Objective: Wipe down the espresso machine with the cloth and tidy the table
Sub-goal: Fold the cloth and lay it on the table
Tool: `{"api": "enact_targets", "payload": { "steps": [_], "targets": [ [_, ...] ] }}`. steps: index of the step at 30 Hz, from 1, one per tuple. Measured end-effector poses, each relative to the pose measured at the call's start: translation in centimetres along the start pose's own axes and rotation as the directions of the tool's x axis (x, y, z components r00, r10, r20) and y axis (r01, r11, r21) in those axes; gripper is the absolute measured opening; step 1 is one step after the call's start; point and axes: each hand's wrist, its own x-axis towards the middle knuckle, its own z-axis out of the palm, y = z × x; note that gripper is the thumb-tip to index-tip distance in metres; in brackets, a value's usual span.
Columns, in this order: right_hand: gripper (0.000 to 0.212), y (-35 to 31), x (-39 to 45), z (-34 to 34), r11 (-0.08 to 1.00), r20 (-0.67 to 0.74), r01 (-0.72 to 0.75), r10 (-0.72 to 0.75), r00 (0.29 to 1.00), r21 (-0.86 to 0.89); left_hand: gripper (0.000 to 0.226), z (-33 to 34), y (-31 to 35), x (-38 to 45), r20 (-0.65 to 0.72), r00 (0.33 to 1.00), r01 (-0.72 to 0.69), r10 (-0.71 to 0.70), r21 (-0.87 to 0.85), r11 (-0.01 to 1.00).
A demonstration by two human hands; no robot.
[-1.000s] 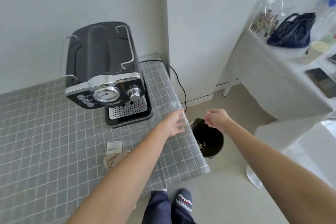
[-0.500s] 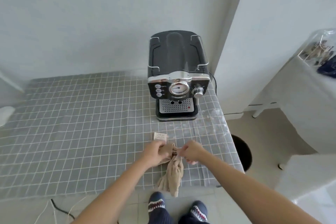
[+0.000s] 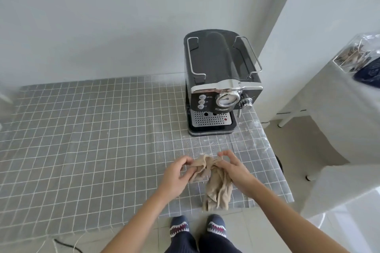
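1. The beige cloth (image 3: pixel 213 183) hangs bunched above the table's near edge, held up between both hands.
2. The left hand (image 3: pixel 176 176) pinches its left end, fingers curled.
3. The right hand (image 3: pixel 232 170) grips the right side, fingers curled.
4. The espresso machine (image 3: pixel 220 82) stands upright at the back right of the grey checked table (image 3: pixel 82 139).

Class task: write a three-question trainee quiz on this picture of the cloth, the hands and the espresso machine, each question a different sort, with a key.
1. True or false: both hands grip the beige cloth.
2. Multiple choice: the espresso machine stands A) on the floor, B) at the table's far right corner, C) beside the slippers.
3. Fill in: the cloth's lower end hangs over the table's near ____.

Key: 1 true, left hand and right hand; 2 B; 3 edge.
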Motion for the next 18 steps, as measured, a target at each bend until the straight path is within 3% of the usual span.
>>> {"api": "enact_targets", "payload": {
  "steps": [2,4,7,9,13,18],
  "targets": [
    [0.038,-1.3,-0.8,-0.3,0.999,0.077,0.03,-0.028,0.997,-0.028,0.014,-1.5,1.9,0.0,0.003,1.0,-0.003,0.003,-0.059,0.998],
    [0.052,-2.7,-1.5,-0.7,0.971,0.142,0.119,-0.09,0.986,-0.206,0.016,-2.6,3.5,0.2,-0.015,1.0,-0.025,0.024,-0.103,0.994],
    [0.064,-4.7,-2.5,-0.6,0.902,0.193,0.219,-0.156,0.969,-0.371,0.017,-3.4,5.5,0.3,-0.009,0.995,-0.103,0.102,-0.041,0.994],
    [0.058,-5.8,-3.0,-0.1,0.892,0.234,0.295,-0.223,0.946,-0.342,0.013,-3.6,6.9,0.4,-0.005,0.993,-0.121,0.121,0.002,0.993],
    [0.016,-7.8,-3.8,0.1,0.873,0.234,0.466,-0.428,0.873,-0.142,0.015,-4.6,9.1,0.6,-0.024,0.989,-0.143,0.144,0.044,0.989],
    [0.023,-10.1,-4.1,-0.4,0.843,0.287,0.531,-0.49,0.823,-0.086,0.018,-5.7,10.4,0.1,0.057,0.995,-0.073,0.076,-0.06,0.996]
  ]
}}
